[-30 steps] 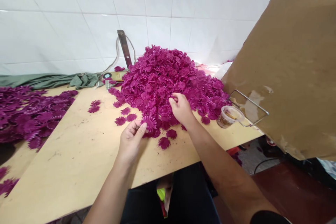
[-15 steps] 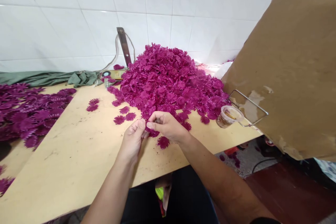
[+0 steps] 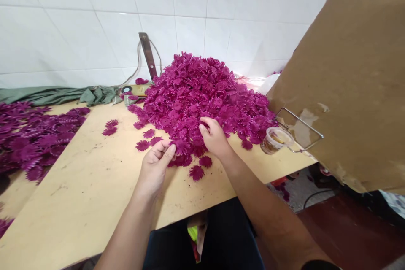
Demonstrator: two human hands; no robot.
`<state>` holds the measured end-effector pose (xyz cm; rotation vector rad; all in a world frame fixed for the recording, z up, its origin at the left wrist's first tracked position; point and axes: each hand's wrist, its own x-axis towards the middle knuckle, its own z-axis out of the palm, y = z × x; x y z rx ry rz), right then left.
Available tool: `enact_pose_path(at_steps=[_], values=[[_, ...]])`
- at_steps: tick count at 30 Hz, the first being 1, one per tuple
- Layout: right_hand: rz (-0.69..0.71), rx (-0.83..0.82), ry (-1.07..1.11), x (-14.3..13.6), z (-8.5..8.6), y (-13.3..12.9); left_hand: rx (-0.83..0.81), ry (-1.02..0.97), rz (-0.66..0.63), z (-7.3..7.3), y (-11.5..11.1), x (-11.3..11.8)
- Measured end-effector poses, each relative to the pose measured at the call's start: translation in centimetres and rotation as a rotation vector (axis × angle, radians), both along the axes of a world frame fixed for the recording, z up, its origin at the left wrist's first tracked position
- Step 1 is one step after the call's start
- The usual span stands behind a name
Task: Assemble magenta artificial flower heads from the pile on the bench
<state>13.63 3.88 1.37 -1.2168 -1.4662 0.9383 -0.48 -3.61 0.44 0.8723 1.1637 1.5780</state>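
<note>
My left hand (image 3: 158, 158) pinches a magenta artificial flower (image 3: 181, 147) by its edge between thumb and fingers, just above the board. The flower's thin, pointed petals fan outward and its face is turned up. At the front of a large heap of the same flowers (image 3: 198, 93) is my right hand (image 3: 215, 136). Its thumb and forefinger stand slightly apart, with nothing visible between them; the other fingers are hidden. Below the hands, a loose flower (image 3: 196, 172) lies on the pale wooden board (image 3: 104, 181).
More magenta flowers (image 3: 47, 139) spread at the left, beside a green cloth (image 3: 63, 95). To the right stand a clear plastic cup (image 3: 276, 140), a bent wire frame (image 3: 305, 126) and a large cardboard sheet (image 3: 348, 84). A dark metal strip (image 3: 147, 55) leans against the tiled wall.
My hands have parted. The right one has moved right and away from me to the heap's front edge; the left still holds a flower, now more fully visible.
</note>
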Motion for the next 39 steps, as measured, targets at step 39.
enact_pose_path(at_steps=[39], values=[[0.524, -0.229, 0.233, 0.1, -0.2, -2.2, -0.03, 0.228, 0.026, 0.8, 1.8, 1.9]])
